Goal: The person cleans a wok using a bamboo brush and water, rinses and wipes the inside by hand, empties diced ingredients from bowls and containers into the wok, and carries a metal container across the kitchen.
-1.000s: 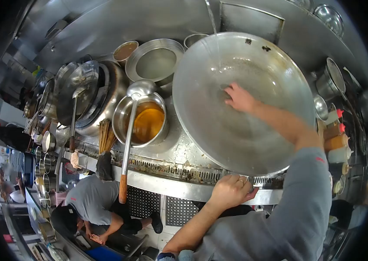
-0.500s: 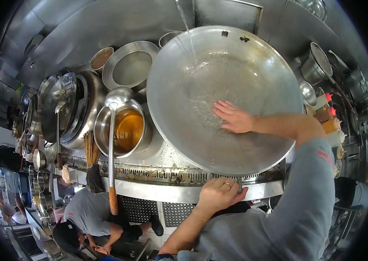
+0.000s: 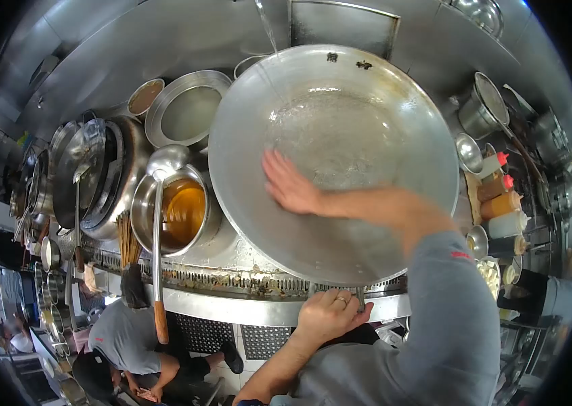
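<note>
Spreading its fingers open, the right hand (image 3: 293,186) lies palm down inside one large wok (image 3: 242,142), over its inner wall; whether the palm touches metal cannot be told. This wok sits on the counter (image 3: 235,252), surrounding the right hand, with two dark marks on its inner face beyond the fingers. One stream of water (image 3: 266,27) falls into the wok beyond that hand, and shallow water ripples beside it. One left hand (image 3: 330,312), with one ring on it, is curled at the counter's front edge, just below the wok; its grip on anything is hidden. To the left of the right hand stand one pot (image 3: 138,215) of amber liquid, with one wooden-handled ladle (image 3: 158,237) across it, one basin (image 3: 156,120) of cloudy liquid farther back, and one small container (image 3: 145,98) of something brown behind that. Beyond the pot, farther left of both hands, is one bundle of thin sticks (image 3: 127,238). Well to the right of the right hand are five bottles (image 3: 502,206) in a row, two with red caps. One co-worker (image 3: 130,338) bends down to the left of the left hand, near two perforated floor mats (image 3: 266,342).
</note>
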`<state>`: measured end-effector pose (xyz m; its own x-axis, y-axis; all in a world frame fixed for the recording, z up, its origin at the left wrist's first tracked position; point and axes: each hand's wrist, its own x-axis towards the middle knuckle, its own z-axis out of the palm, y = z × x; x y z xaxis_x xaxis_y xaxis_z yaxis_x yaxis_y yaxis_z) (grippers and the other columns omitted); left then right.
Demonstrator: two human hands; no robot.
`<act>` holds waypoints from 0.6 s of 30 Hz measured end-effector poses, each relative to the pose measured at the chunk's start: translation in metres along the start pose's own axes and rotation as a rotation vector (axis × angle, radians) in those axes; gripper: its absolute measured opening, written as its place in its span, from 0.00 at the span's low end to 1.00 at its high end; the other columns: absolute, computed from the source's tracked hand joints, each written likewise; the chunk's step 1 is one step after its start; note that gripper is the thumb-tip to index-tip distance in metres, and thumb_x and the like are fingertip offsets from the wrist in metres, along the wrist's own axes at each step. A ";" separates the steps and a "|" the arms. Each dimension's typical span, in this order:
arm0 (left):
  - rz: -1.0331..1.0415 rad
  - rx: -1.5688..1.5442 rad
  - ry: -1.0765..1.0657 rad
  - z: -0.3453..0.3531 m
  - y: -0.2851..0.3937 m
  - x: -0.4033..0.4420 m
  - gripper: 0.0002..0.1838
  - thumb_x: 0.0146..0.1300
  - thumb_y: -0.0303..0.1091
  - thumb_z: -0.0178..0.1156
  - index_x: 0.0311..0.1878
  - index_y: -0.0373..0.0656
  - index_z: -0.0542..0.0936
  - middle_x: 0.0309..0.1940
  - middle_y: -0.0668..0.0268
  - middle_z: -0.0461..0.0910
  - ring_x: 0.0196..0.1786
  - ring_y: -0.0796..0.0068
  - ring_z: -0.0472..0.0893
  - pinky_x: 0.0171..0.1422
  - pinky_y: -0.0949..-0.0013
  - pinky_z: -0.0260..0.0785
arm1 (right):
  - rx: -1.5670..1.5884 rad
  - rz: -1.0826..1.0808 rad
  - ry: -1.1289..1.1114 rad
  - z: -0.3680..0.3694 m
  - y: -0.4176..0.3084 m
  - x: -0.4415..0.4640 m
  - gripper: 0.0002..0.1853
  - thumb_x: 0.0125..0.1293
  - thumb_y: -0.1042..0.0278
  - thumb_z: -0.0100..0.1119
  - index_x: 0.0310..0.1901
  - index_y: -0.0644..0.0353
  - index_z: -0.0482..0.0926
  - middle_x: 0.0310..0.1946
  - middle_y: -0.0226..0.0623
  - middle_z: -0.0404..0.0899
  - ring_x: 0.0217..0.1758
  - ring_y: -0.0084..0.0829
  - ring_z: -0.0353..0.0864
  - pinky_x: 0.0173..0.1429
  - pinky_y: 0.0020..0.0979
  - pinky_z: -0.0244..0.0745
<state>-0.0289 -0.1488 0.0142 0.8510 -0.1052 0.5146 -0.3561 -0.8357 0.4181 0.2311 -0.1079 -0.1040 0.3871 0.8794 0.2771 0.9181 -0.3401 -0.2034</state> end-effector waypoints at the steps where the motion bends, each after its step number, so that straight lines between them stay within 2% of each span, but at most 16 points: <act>1: -0.001 -0.001 0.006 -0.001 -0.001 -0.001 0.20 0.55 0.48 0.70 0.20 0.52 0.70 0.20 0.74 0.68 0.25 0.76 0.74 0.27 0.71 0.66 | 0.170 -0.070 -0.018 -0.014 -0.013 -0.028 0.32 0.78 0.54 0.41 0.73 0.73 0.57 0.77 0.56 0.51 0.82 0.53 0.45 0.83 0.45 0.43; 3: 0.009 -0.002 -0.002 0.000 -0.002 -0.003 0.20 0.55 0.48 0.70 0.20 0.52 0.70 0.20 0.74 0.69 0.25 0.76 0.74 0.27 0.70 0.66 | 0.316 -0.228 -0.359 -0.057 -0.005 -0.085 0.33 0.77 0.53 0.43 0.72 0.73 0.58 0.77 0.56 0.50 0.82 0.52 0.45 0.83 0.45 0.43; 5: 0.003 -0.013 0.001 0.000 -0.002 -0.004 0.19 0.56 0.47 0.69 0.20 0.51 0.70 0.20 0.74 0.69 0.25 0.76 0.74 0.27 0.70 0.67 | 0.167 -0.541 -0.598 -0.091 0.051 -0.129 0.32 0.78 0.54 0.42 0.73 0.69 0.58 0.77 0.54 0.50 0.82 0.51 0.44 0.84 0.47 0.41; 7: 0.002 -0.035 0.007 0.000 -0.003 -0.004 0.19 0.56 0.47 0.69 0.21 0.51 0.71 0.21 0.73 0.69 0.25 0.76 0.75 0.27 0.70 0.67 | 0.240 -0.377 -0.716 -0.124 0.120 -0.152 0.30 0.77 0.55 0.43 0.74 0.64 0.59 0.78 0.51 0.50 0.82 0.50 0.44 0.84 0.49 0.40; 9: 0.001 -0.033 0.022 0.002 -0.004 -0.005 0.19 0.56 0.47 0.70 0.21 0.51 0.71 0.21 0.73 0.70 0.25 0.76 0.75 0.27 0.70 0.67 | -0.337 -0.490 -0.784 -0.148 0.166 -0.120 0.30 0.76 0.56 0.45 0.75 0.59 0.59 0.78 0.49 0.49 0.82 0.50 0.44 0.83 0.50 0.40; 11: 0.003 -0.034 0.049 0.005 -0.005 -0.005 0.18 0.55 0.47 0.70 0.21 0.51 0.71 0.21 0.73 0.70 0.25 0.76 0.75 0.27 0.70 0.67 | -0.373 -0.016 -0.387 -0.125 0.197 -0.091 0.33 0.73 0.56 0.52 0.76 0.58 0.58 0.79 0.47 0.48 0.82 0.53 0.44 0.82 0.54 0.44; 12: 0.007 -0.039 0.070 0.005 -0.005 -0.004 0.18 0.55 0.47 0.70 0.22 0.51 0.72 0.21 0.73 0.69 0.25 0.76 0.74 0.27 0.70 0.67 | -0.388 0.006 -0.224 -0.097 0.208 -0.067 0.33 0.74 0.55 0.50 0.76 0.58 0.57 0.79 0.48 0.47 0.82 0.53 0.43 0.82 0.54 0.43; 14: 0.008 -0.032 0.074 0.006 -0.004 -0.003 0.18 0.54 0.47 0.70 0.22 0.51 0.72 0.21 0.73 0.69 0.25 0.76 0.74 0.27 0.70 0.67 | -0.367 0.062 0.112 -0.041 0.187 -0.014 0.34 0.75 0.51 0.45 0.76 0.59 0.55 0.79 0.50 0.47 0.82 0.53 0.43 0.83 0.52 0.41; 15: 0.008 -0.019 0.056 0.005 -0.004 -0.003 0.18 0.54 0.47 0.70 0.21 0.51 0.72 0.21 0.74 0.69 0.25 0.76 0.74 0.27 0.71 0.66 | -0.417 0.205 0.151 -0.024 0.152 0.015 0.35 0.75 0.49 0.45 0.76 0.63 0.55 0.79 0.51 0.48 0.82 0.54 0.43 0.82 0.52 0.40; 16: 0.011 -0.010 0.033 0.004 -0.004 -0.004 0.18 0.54 0.47 0.70 0.21 0.51 0.72 0.21 0.74 0.68 0.25 0.76 0.74 0.27 0.71 0.66 | -0.226 0.321 0.239 0.006 0.133 0.041 0.35 0.75 0.49 0.43 0.75 0.66 0.55 0.79 0.52 0.48 0.82 0.56 0.43 0.82 0.53 0.39; 18: 0.010 0.001 0.014 0.002 -0.002 -0.004 0.19 0.53 0.47 0.70 0.21 0.52 0.71 0.20 0.74 0.68 0.25 0.77 0.74 0.27 0.71 0.66 | -0.102 0.290 0.282 0.032 0.070 0.066 0.35 0.76 0.51 0.41 0.75 0.69 0.53 0.78 0.56 0.48 0.81 0.58 0.43 0.82 0.52 0.39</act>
<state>-0.0304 -0.1477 0.0093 0.8419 -0.1056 0.5292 -0.3639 -0.8353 0.4122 0.3182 -0.0631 -0.1296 0.6257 0.6215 0.4713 0.7660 -0.6036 -0.2210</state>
